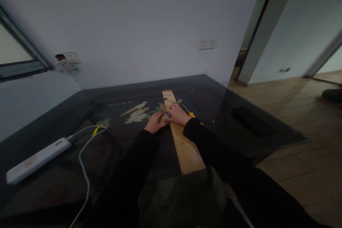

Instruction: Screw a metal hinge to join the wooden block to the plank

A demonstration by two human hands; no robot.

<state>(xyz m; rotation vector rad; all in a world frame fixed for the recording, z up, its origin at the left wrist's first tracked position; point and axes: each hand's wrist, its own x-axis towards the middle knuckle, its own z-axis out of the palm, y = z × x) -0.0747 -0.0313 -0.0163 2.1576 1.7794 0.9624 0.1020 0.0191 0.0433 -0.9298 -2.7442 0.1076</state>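
A long light wooden board (185,148) lies lengthwise on the dark table, its near end towards me. Over its middle, my left hand (155,123) and my right hand (178,114) meet with fingers curled. Between their fingertips is a small whitish piece with dark marks (167,115); it is too small to tell its kind. Both hands appear to pinch it against the board. Just right of my right hand lies a screwdriver with a yellow handle (191,114), its thin shaft pointing away and partly hidden by my wrist.
The dark table (149,85) has bird and flower inlays and stands by a white wall. At left lies a white power strip (39,160) with a pale cable (84,171) and yellow tag (95,131). A flat black object (252,121) rests at right, near the table's edge.
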